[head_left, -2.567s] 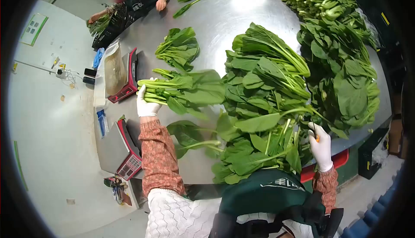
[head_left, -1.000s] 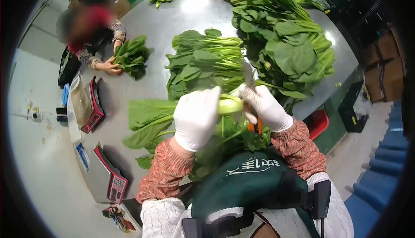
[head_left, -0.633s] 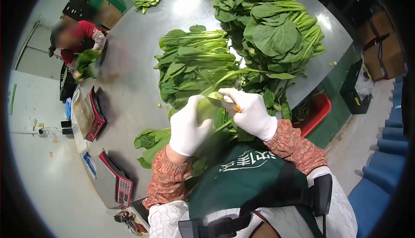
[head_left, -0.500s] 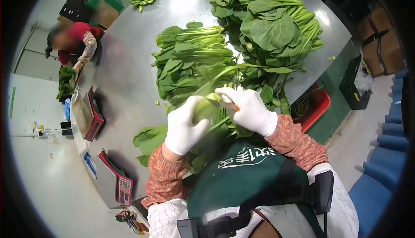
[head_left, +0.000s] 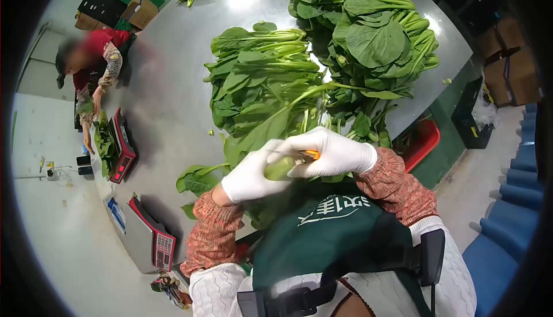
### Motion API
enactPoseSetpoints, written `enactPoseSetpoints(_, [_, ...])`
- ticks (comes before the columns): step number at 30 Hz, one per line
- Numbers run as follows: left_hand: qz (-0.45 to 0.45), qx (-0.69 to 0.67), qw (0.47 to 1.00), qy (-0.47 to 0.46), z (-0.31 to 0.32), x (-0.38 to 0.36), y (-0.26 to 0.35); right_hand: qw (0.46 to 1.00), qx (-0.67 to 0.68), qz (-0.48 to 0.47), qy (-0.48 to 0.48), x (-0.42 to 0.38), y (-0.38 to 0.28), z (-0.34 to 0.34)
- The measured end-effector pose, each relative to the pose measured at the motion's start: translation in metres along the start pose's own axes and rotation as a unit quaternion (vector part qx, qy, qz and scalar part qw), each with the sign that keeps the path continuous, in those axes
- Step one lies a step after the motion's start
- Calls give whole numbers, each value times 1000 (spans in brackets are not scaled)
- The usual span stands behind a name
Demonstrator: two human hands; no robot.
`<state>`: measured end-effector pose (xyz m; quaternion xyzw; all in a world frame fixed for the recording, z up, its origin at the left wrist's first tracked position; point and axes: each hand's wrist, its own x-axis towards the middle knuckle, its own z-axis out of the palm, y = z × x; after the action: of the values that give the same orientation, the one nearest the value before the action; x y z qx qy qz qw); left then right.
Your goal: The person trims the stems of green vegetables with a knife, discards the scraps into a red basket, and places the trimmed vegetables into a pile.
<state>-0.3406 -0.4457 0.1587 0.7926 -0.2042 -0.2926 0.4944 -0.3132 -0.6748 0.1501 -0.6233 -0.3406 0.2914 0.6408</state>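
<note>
My left hand (head_left: 256,174), in a white glove, is closed around the pale green stalk (head_left: 280,169) of a leafy green vegetable. Close against it, my gloved right hand (head_left: 334,151) is closed on a small orange-handled knife (head_left: 311,154); its blade is mostly hidden between the hands. Beyond them lies a pile of leafy greens (head_left: 259,80), stalks pointing right. A larger heap of greens (head_left: 380,40) is to its right, and a long stem with a leaf (head_left: 383,94) sticks out between. Loose leaves (head_left: 201,180) lie beside my left wrist.
Two red-edged scales (head_left: 164,251) (head_left: 124,144) stand along the table's left side; greens lie by the far one. A person (head_left: 101,57) in red reaches there. A red bin (head_left: 423,144), a black crate (head_left: 475,115) and cardboard boxes (head_left: 512,78) are at right.
My hands have come closer together, the left tilting inward around the stalk. The other person has moved greens toward the far scale.
</note>
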Motion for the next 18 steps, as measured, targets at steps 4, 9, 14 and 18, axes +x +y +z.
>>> enactPoseSetpoints(4, [-12,122,992,18,-1,-3,-19,983,-117,98,99,-10,44,10])
enactPoseSetpoints(9, [-10,210,951,228,-36,-28,-7,963,-176,183,85,-41,84,-20])
enactPoseSetpoints(14, [-22,173,926,336,-63,-37,-5,891,-123,160,407,-10,88,-74])
enactPoseSetpoints(18, [-20,168,926,338,-51,-20,-10,820,-372,142,412,36,126,-109])
